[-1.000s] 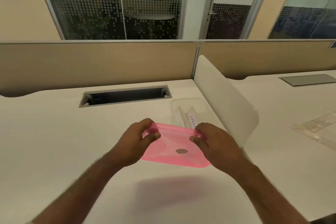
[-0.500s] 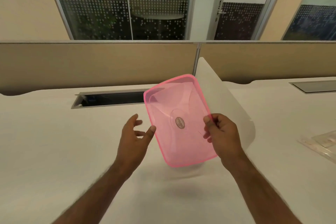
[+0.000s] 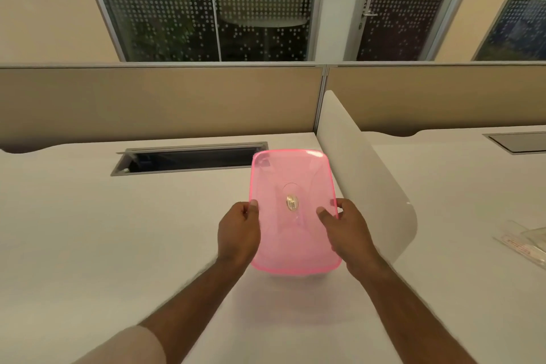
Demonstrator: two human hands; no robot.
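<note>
The left hand (image 3: 239, 235) and right hand (image 3: 347, 233) are pinching the pink lid (image 3: 294, 211) at nine and three o'clock, above the desk (image 3: 88, 230); such thin edge grips are risking a slip.

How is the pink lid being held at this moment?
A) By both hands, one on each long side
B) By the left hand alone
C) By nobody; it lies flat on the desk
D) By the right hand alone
A: the left hand grips the left edge of the pink translucent lid and the right hand pinches its right edge, with the lid tilted up off the white desk.
</note>
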